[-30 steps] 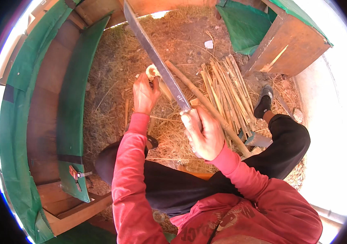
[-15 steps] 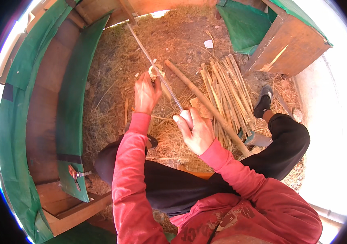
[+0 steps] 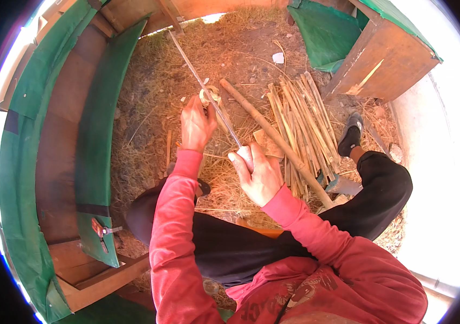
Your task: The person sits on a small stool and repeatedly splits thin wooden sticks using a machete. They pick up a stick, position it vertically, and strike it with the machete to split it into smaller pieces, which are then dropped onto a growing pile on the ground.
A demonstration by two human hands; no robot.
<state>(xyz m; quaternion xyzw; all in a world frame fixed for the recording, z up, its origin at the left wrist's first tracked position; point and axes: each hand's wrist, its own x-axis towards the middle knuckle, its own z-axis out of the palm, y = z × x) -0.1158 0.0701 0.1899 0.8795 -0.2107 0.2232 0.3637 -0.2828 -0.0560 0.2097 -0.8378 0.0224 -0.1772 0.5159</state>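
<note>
My right hand (image 3: 260, 175) is wrapped around the pale handle (image 3: 245, 157) of a long, thin blade (image 3: 191, 66), seen nearly edge-on, so whether it is a knife or a saw I cannot tell. The blade slants away to the far left and crosses the open end of a short bamboo piece (image 3: 210, 96). Next to that end, my left hand (image 3: 197, 125) is closed on the bamboo piece, with some fingers hidden. Just right of it, a long bamboo pole (image 3: 265, 127) lies slanting past my right hand.
Split bamboo strips (image 3: 308, 127) are piled beyond the pole, near my right foot (image 3: 351, 135). A metal blade (image 3: 344, 186) lies by the pile's near end. Green-covered boards (image 3: 92, 135) stand at left, holding a red-handled tool (image 3: 100, 229). A wooden box (image 3: 383, 67) is far right.
Both hands, the blade and the bamboo piece keep almost the same place. The whole view has shifted very slightly.
</note>
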